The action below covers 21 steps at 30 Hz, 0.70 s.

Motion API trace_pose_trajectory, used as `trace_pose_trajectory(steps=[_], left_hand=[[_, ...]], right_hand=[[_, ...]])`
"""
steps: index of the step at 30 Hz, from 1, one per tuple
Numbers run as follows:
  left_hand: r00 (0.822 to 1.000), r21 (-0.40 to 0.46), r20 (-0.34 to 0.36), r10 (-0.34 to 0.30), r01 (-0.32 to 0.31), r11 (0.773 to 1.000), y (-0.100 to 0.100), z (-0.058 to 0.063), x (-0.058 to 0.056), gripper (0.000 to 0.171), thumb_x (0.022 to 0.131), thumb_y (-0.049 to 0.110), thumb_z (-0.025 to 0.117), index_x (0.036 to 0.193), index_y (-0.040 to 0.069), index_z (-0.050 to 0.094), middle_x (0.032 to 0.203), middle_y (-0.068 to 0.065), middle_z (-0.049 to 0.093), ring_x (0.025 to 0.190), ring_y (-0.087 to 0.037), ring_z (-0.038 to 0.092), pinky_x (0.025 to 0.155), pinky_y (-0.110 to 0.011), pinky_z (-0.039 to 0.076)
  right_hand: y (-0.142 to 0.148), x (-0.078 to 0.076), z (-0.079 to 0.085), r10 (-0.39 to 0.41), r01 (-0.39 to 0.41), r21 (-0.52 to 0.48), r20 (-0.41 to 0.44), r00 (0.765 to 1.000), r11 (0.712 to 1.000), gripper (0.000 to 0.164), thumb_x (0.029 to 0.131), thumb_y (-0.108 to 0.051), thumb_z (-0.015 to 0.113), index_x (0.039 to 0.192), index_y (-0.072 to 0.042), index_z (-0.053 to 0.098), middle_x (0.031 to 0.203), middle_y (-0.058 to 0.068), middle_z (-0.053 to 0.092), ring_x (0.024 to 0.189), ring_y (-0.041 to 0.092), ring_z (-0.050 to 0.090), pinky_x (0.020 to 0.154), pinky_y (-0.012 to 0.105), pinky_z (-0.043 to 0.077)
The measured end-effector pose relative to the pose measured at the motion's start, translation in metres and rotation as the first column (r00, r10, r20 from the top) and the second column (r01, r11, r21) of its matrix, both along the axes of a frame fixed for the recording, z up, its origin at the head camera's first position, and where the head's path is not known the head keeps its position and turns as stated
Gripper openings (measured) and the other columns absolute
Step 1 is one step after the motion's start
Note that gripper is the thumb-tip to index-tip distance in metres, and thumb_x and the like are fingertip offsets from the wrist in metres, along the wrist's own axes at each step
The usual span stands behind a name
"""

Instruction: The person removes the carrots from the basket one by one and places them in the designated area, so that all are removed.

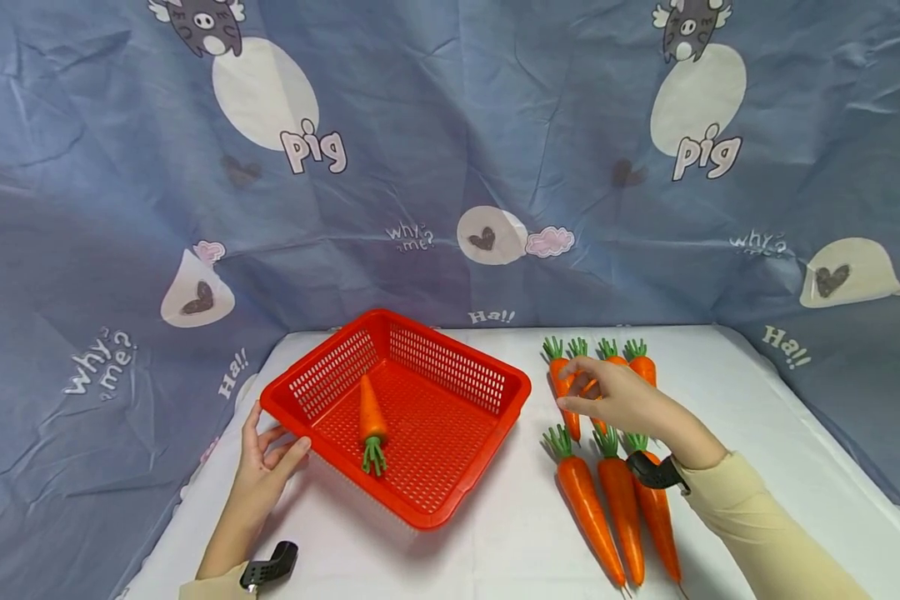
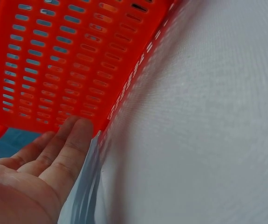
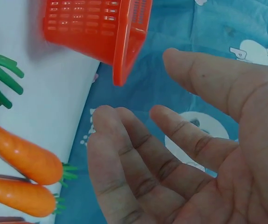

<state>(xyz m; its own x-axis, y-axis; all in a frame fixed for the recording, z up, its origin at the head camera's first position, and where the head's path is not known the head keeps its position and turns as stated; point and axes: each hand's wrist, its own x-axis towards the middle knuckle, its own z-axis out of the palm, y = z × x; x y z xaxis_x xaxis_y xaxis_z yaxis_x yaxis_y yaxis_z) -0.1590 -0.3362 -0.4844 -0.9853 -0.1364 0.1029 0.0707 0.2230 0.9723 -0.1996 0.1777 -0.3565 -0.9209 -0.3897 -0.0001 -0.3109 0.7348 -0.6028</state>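
A red plastic basket (image 1: 450,500) with slotted walls stands left of centre, turned cornerwise. One carrot (image 1: 371,412) lies in it, green top toward me. My left hand (image 1: 262,467) holds the basket at its left corner, the thumb on the rim and the fingers against the slotted outer wall (image 2: 54,60). Above the back row of carrots (image 1: 642,367) hovers my right hand (image 1: 618,396), fingers loosely bent and apart, nothing between them. It partly hides the middle carrots of that row. Nearer me lies a front row of three carrots (image 1: 587,508), tops pointing away.
A white cloth (image 1: 510,533) covers the table. Behind and beside it hangs a blue printed curtain (image 1: 420,167). Dark straps with small devices sit on both wrists, the right strap (image 1: 652,471) passing over the front row's right carrot.
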Motion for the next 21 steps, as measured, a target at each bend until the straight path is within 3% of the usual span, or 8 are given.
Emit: trace_pose_trajectory(steps=[10, 21], left_hand=[[1.0, 0.009, -0.011, -0.006, 0.006, 1.0, 0.003, 0.0, -0.001, 0.104, 0.105, 0.016, 0.069, 0.172, 0.027, -0.01, 0.157, -0.028, 0.038, 0.106, 0.01, 0.065, 0.084, -0.014, 0.059], [1.0, 0.027, -0.012, -0.013, 0.014, 1.0, 0.002, -0.002, -0.001, 0.104, 0.105, 0.013, 0.068, 0.172, 0.028, -0.01, 0.155, -0.022, 0.037, 0.105, 0.012, 0.065, 0.084, -0.014, 0.06]], right_hand=[[-0.018, -0.016, 0.006, 0.058, -0.057, 0.03, -0.011, 0.998, 0.998, 0.039, 0.098, -0.025, 0.08, 0.131, -0.008, 0.065, 0.108, 0.007, 0.074, 0.094, 0.02, 0.07, 0.078, 0.032, 0.059], [-0.044, -0.037, 0.013, 0.115, -0.114, 0.059, -0.013, 0.993, 0.992, 0.041, 0.098, -0.02, 0.08, 0.133, -0.008, 0.064, 0.107, 0.01, 0.073, 0.089, 0.019, 0.073, 0.08, 0.035, 0.062]])
